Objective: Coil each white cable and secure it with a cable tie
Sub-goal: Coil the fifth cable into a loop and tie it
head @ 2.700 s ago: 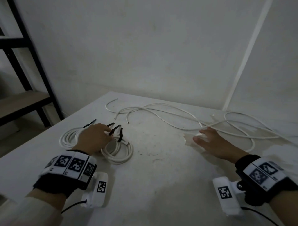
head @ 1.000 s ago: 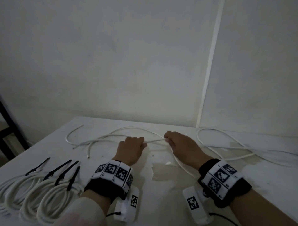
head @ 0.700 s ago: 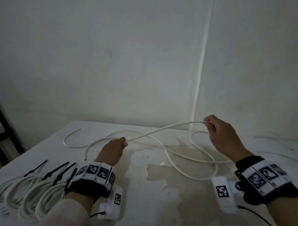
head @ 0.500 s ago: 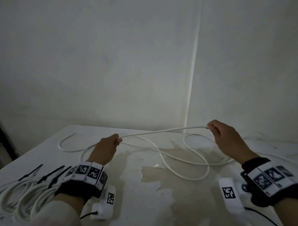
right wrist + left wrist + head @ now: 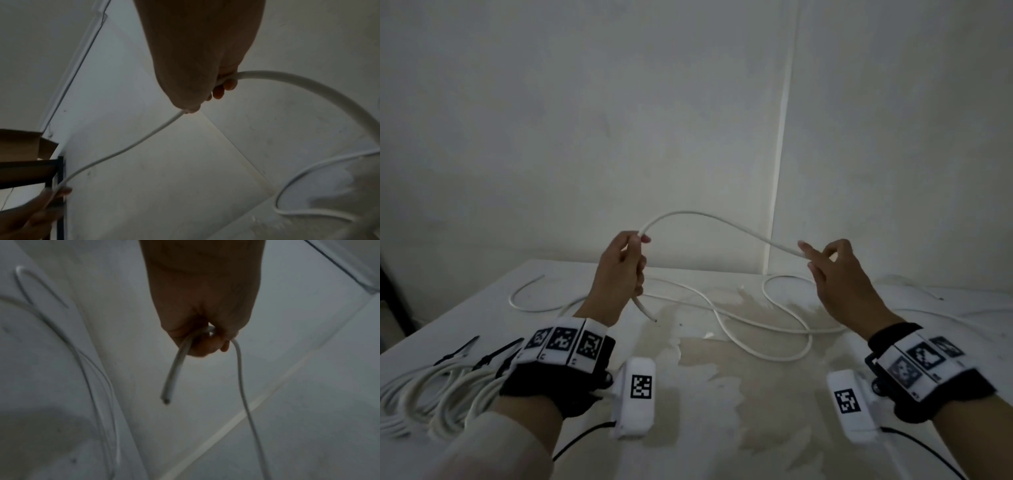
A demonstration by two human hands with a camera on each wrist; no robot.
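A white bench (image 5: 722,428) meets pale walls. Nearest, at its left edge, lie coiled cables (image 5: 431,394) with black ties (image 5: 493,353). Above it, the left hand (image 5: 619,274) grips a white cable (image 5: 709,219) near its end; the right hand (image 5: 839,277) pinches it farther along. Loose cable (image 5: 756,329) sprawls beyond.

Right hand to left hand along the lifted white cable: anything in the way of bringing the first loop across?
Nothing visible. The thin white round cable arcs freely in the air between the left hand and the right hand, above the white table. Other loose cable strands lie flat on the table below.
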